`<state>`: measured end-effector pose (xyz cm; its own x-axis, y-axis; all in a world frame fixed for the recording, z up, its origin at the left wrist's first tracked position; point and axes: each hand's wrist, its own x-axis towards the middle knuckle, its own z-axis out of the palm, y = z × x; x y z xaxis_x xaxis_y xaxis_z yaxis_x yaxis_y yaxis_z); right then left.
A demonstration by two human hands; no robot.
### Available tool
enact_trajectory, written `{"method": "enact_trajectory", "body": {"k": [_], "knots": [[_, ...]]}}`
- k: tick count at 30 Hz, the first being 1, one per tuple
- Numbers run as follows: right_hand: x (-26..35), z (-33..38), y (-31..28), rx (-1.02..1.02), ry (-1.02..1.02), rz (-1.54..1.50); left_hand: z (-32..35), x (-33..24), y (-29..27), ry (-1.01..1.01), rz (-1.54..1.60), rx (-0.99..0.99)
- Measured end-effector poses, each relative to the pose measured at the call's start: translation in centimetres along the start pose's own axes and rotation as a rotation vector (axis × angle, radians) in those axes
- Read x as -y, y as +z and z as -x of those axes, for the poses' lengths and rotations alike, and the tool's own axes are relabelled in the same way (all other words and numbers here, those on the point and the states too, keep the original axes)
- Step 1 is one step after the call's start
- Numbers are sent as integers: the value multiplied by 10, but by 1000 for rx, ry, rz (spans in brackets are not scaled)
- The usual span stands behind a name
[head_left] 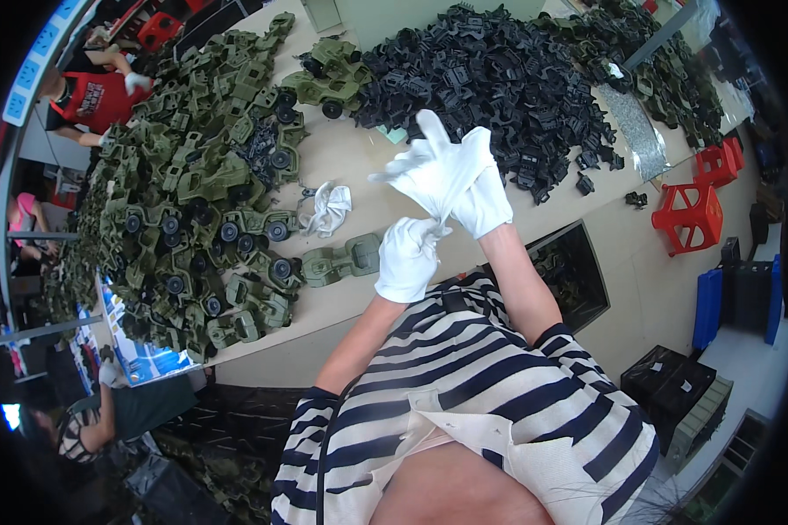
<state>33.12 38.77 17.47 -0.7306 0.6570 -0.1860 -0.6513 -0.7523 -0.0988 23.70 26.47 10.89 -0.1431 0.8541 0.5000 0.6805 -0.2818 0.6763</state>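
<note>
Both my hands wear white fabric gloves. My left hand [407,261] is closed, its fingers pinching the stretched cloth at the palm side of the other glove. My right hand [446,171] is raised above it with the fingers spread and nothing held. A pale crumpled cloth [327,210] lies on the table [359,166] to the left of my hands. Just below that cloth rests an olive-green toy vehicle body [340,261]. Beyond my right hand is a large heap of dark plastic parts [481,79].
Olive toy vehicles [197,179] with black wheels are piled along the left. One toy vehicle [328,79] stands at the far side. A dark crate [569,271] is near my right forearm; red stools [687,217] stand at right. Co-workers, one in a red apron [96,101], are at left.
</note>
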Motion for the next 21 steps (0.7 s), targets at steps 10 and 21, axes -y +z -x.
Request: {"method": "enact_trajectory", "body": {"k": [10, 21], "knots": [[-3, 5, 8, 107, 75, 255, -17, -3, -7, -520, 209, -15], [-3, 11, -31, 118, 272, 11, -74, 26, -27, -841, 543, -417]]}}
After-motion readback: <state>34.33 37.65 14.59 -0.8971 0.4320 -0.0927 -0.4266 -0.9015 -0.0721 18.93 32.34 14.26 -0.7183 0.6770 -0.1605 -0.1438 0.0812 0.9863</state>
